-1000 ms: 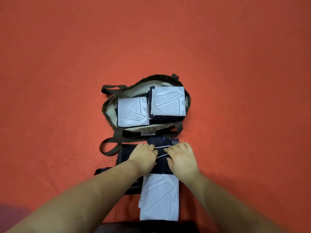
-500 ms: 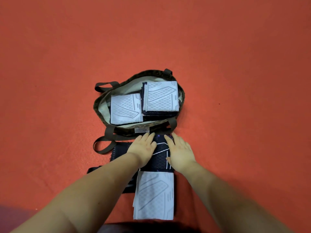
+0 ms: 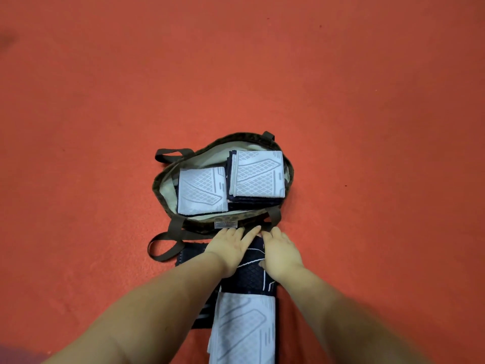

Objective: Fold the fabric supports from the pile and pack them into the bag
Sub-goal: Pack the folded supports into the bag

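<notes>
Both hands have slid forward along the dark navy knitted fabric support (image 3: 251,274) to its far edge, beside the olive canvas bag (image 3: 168,177). The left hand (image 3: 231,246) and right hand (image 3: 280,252) press it flat on the red floor (image 3: 105,101), fingers straight, each grip open. Two folded white-patterned supports (image 3: 256,174) lie inside the bag.

Red floor (image 3: 367,101) carries bag (image 3: 157,190), fabric supports (image 3: 246,279)

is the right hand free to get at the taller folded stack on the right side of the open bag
Probably yes. The right hand lies flat on the dark fabric support just before the olive fabric bag, whose mouth gapes open; nothing covers the white-topped folded stack.
</notes>
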{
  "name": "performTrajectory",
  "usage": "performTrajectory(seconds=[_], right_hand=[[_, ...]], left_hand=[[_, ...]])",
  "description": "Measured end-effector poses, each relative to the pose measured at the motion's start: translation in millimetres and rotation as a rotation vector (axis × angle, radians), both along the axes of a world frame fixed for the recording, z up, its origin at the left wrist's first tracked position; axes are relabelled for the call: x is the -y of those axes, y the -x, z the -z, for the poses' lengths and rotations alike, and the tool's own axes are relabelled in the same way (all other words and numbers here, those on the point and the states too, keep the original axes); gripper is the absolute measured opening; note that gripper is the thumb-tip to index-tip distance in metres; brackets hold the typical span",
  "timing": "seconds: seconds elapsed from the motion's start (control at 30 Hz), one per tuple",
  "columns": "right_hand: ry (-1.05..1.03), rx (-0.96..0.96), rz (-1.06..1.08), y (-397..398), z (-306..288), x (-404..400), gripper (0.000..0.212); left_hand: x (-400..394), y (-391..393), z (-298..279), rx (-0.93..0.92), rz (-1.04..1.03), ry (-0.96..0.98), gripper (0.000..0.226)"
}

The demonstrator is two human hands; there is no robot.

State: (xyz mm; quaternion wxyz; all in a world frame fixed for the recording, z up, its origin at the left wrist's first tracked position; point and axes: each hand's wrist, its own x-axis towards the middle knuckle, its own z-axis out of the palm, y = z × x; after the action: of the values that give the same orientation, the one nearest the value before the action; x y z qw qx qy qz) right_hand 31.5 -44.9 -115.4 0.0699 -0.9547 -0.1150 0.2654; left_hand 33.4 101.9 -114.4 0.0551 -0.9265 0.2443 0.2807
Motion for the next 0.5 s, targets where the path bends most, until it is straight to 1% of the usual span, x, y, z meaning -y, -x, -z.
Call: performTrajectory(seconds=[0.03, 0.1, 0.2, 0.23, 0.27, 0.4, 0.5], right_hand=[[-0.008, 0.022, -0.002, 1, -2, -2, 0.055], [-0.033, 0.047, -0.012, 5, -5, -4, 0.041], [-0.114, 0.016, 0.001, 9, -12, -5, 0.035], [-0.142, -0.012, 0.009, 10, -16, -5, 0.034], [-0.166, -0.039, 0.015, 10, -22, -5, 0.032], [-0.203, -0.074, 0.003, 9, -46, -4, 0.026], [-0.236, -0.075, 0.012, 7, -68, -6, 0.023]], left_hand=[[-1, 0, -1, 0.035, 0.018, -0.001, 0.104], [-4, -1, -4, 0.096, 0.022, 0.005, 0.090], [-12, -4, -11, 0.150, 0.002, 0.029, 0.053], [-14, -5, -15, 0.154, 0.002, 0.034, 0.044], [-16, -4, -19, 0.149, 0.004, 0.038, 0.041], [-24, 0, -39, 0.074, -0.031, 0.088, 0.047], [-31, 2, -59, -0.087, -0.199, 0.209, 0.041]])
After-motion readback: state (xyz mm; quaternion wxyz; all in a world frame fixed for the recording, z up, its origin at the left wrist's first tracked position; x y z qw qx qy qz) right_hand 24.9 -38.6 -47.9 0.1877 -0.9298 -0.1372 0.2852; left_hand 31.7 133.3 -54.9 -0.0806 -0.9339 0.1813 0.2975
